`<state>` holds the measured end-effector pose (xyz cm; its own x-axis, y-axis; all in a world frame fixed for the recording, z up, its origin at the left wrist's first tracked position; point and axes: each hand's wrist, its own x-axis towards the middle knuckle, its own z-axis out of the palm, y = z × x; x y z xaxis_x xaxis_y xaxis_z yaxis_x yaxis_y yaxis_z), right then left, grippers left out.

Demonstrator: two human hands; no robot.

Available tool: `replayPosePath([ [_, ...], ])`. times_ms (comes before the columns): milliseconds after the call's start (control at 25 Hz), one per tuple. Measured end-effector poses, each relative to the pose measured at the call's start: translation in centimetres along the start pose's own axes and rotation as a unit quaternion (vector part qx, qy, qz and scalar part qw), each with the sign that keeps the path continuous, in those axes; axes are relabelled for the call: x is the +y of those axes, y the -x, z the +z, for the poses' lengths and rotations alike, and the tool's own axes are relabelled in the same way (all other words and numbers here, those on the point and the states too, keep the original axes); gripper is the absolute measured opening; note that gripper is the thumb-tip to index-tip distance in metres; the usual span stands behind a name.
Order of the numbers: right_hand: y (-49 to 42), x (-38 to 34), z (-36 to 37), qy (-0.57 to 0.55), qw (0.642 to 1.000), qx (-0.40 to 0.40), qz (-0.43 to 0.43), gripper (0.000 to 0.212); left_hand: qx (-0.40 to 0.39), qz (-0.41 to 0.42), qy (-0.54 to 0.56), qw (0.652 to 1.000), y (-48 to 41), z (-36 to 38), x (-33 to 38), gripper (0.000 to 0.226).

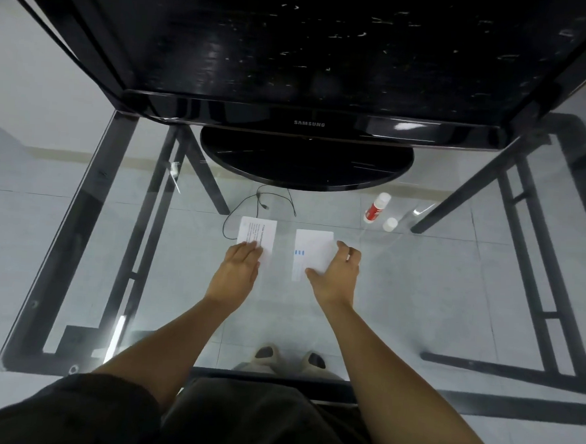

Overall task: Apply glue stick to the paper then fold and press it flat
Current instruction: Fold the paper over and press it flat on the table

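Two white papers lie on the glass table. The left paper (259, 235) carries printed text, and my left hand (239, 266) rests flat on its near edge with fingers straight. The right paper (312, 248) has small blue marks near its left edge. My right hand (338, 276) holds this paper at its right side, thumb under the near corner and fingers curled over the far corner. A red and white glue stick (376, 208) lies uncapped at the right rear, with its white cap (390, 224) standing just beside it.
A black monitor (308, 123) on a round base (305, 161) stands at the back of the glass table (451, 300). A thin black cable (262, 199) runs from the base toward the left paper. Black table legs and my feet show through the glass.
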<state>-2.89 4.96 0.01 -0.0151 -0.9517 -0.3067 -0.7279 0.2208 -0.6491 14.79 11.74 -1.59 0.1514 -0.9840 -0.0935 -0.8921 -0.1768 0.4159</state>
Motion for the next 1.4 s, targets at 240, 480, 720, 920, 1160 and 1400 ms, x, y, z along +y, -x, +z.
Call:
replayPosePath([
  [240, -0.2, 0.5, -0.7, -0.07, 0.997, -0.044, 0.009, 0.078, 0.016, -0.012, 0.043, 0.999, -0.1, -0.5, 0.3, 0.037],
  [480, -0.1, 1.6, -2.6, -0.175, 0.985, -0.012, -0.005, 0.048, -0.015, -0.015, 0.034, 0.999, -0.7, -0.8, -0.4, 0.038],
  [720, 0.1, 3.9, -5.9, -0.156, 0.983, 0.072, -0.063, 0.02, -0.012, -0.011, 0.052, 0.998, -1.3, 1.6, 3.8, 0.04],
  [920, 0.3, 5.1, -7.0, -0.095, 0.988, 0.086, -0.083, 0.023, -0.021, 0.006, 0.053, 0.998, -2.1, 3.5, 7.4, 0.04],
  [1160, 0.4, 5.3, -7.4, -0.064, 0.988, 0.098, -0.098, 0.025, -0.019, -0.007, 0.058, 0.998, -2.7, 4.3, 8.5, 0.04],
  [1400, 0.3, 4.6, -7.3, -0.043, 0.985, 0.106, -0.127, 0.027, 0.038, -0.01, 0.098, 0.994, -2.9, 3.4, 8.9, 0.037],
])
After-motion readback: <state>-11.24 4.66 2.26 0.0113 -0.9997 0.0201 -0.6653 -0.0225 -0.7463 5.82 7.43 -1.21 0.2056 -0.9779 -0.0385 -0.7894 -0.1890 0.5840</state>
